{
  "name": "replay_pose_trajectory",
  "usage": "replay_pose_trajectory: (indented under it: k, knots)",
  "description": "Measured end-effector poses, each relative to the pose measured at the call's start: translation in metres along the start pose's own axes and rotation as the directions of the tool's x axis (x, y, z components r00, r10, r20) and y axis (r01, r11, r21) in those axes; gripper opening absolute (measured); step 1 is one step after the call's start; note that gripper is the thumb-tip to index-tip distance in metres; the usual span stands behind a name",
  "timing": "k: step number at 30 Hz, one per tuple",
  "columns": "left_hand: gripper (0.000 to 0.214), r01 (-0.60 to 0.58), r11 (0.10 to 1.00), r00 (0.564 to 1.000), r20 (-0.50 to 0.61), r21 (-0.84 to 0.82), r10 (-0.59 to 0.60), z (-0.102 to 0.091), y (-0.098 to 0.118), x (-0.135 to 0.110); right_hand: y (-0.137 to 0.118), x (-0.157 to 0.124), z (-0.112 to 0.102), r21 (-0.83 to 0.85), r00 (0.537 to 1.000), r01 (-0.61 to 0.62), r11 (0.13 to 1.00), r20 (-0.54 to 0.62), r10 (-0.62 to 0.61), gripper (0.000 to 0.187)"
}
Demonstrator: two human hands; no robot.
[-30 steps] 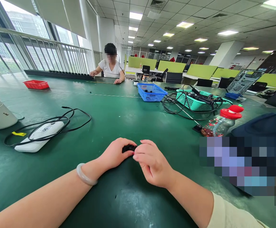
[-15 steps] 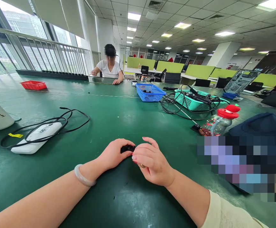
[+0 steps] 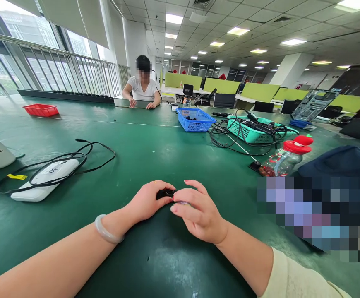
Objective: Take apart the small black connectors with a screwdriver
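Over the green table, my left hand (image 3: 149,202) is closed round a small black part (image 3: 164,193), with thumb and fingers gripping its two sides. Most of the part is hidden, so its exact kind does not show. My right hand (image 3: 198,211) meets the left at the part's right end, its fingers bent and bunched, one finger raised. Something small and shiny shows between the right fingers, too little of it to name. A pale bangle (image 3: 107,229) circles my left wrist.
A white power bank (image 3: 45,180) with a looped black cable lies left. Farther off are a red tray (image 3: 40,110), a blue basket (image 3: 195,120) and a green basket (image 3: 250,135) with cables. A red-lidded bottle (image 3: 284,159) stands right. A person (image 3: 142,87) sits across.
My right fingers have shifted and spread slightly at the black part's end. My left hand keeps its grip. The person across has brought one hand in toward the other.
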State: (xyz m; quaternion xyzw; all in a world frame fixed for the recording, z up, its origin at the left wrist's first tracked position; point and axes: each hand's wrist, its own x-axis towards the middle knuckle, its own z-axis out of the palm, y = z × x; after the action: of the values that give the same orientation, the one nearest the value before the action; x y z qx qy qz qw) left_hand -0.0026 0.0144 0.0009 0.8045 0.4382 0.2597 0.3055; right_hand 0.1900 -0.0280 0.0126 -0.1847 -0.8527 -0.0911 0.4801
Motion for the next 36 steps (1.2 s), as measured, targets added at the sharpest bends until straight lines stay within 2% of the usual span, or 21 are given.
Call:
replay_pose_trajectory:
  k: [4, 8, 10, 12, 14, 16, 19, 21, 26, 31, 36]
  knots:
    - [0.021, -0.02, 1.0, 1.0, 0.006, 0.002, 0.02, 0.0, -0.001, 0.0, 0.006, -0.006, 0.003, 0.096, 0.975, -0.194, 0.976, -0.093, 0.203, 0.045]
    - [0.023, -0.015, 1.0, 1.0, 0.013, 0.004, 0.015, 0.0, -0.003, 0.001, 0.014, -0.013, 0.007, 0.274, 0.872, -0.424, 0.863, -0.134, 0.471, 0.043]
    - [0.023, -0.006, 1.0, 1.0, 0.017, 0.006, 0.006, 0.0, -0.003, 0.001, 0.018, -0.015, 0.008, 0.341, 0.818, -0.491, 0.802, -0.135, 0.558, 0.041]
    - [0.022, -0.003, 1.0, 1.0, 0.022, 0.005, 0.002, -0.001, -0.002, 0.001, 0.021, -0.016, 0.008, 0.338, 0.789, -0.526, 0.78, -0.148, 0.596, 0.039]
    - [0.022, -0.004, 1.0, 1.0, 0.024, 0.005, 0.004, -0.001, -0.001, 0.001, 0.022, -0.015, 0.007, 0.272, 0.806, -0.51, 0.816, -0.179, 0.564, 0.039]
    - [0.022, -0.004, 1.0, 1.0, 0.015, 0.009, 0.004, -0.002, 0.0, 0.0, 0.02, -0.013, 0.005, 0.172, 0.868, -0.43, 0.886, -0.192, 0.459, 0.041]
    - [0.022, -0.008, 1.0, 1.0, 0.009, 0.006, 0.008, -0.001, -0.001, 0.0, 0.013, -0.008, 0.001, 0.061, 0.961, -0.247, 0.967, -0.112, 0.252, 0.045]
    - [0.022, -0.022, 1.0, 1.0, 0.01, -0.011, 0.023, 0.0, -0.001, -0.001, 0.008, -0.005, -0.001, 0.029, 0.989, -0.139, 0.99, -0.051, 0.141, 0.048]
    - [0.022, -0.026, 0.999, 1.0, -0.004, -0.03, 0.026, 0.0, 0.001, -0.001, -0.001, -0.001, -0.006, -0.019, 1.0, -0.006, 1.0, -0.001, 0.006, 0.044]
    - [0.02, -0.022, 0.999, 1.0, 0.004, -0.045, 0.022, -0.001, 0.004, -0.001, -0.003, 0.002, -0.008, 0.085, 1.0, 0.001, 0.996, 0.022, -0.003, 0.05]
    - [0.021, -0.031, 0.999, 1.0, -0.001, -0.035, 0.031, -0.002, 0.003, -0.001, -0.004, 0.004, -0.009, 0.051, 1.0, 0.001, 0.999, 0.006, -0.002, 0.051]
